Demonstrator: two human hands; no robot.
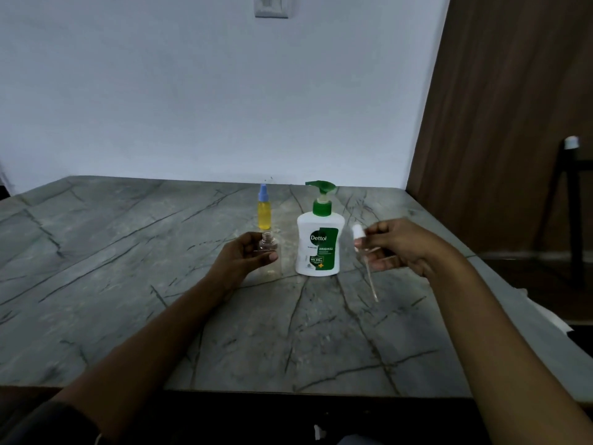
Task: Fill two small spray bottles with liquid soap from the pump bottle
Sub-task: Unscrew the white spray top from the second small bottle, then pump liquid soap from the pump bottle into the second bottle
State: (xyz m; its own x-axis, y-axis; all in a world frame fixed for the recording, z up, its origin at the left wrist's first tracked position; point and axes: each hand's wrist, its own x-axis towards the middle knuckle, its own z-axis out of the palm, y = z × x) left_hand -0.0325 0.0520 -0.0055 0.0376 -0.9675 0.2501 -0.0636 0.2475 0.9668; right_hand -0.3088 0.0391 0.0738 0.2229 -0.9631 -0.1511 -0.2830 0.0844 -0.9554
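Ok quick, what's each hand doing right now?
Left hand: holding the uncapped clear bottle.
Right hand: holding a white sprayer top.

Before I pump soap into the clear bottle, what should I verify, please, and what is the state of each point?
1. The neck of the clear spray bottle is open: ok.
2. The left hand grips it upright: ok.
3. The right hand is free to press the pump: not ok, its fingers hold the white spray head with its dip tube.
4. The nozzle of the Dettol pump bottle is above the open neck: not ok, the clear bottle stands beside it.
5. The pump is unlocked: cannot tell.
6. The yellow-filled bottle is capped and out of the way: ok.
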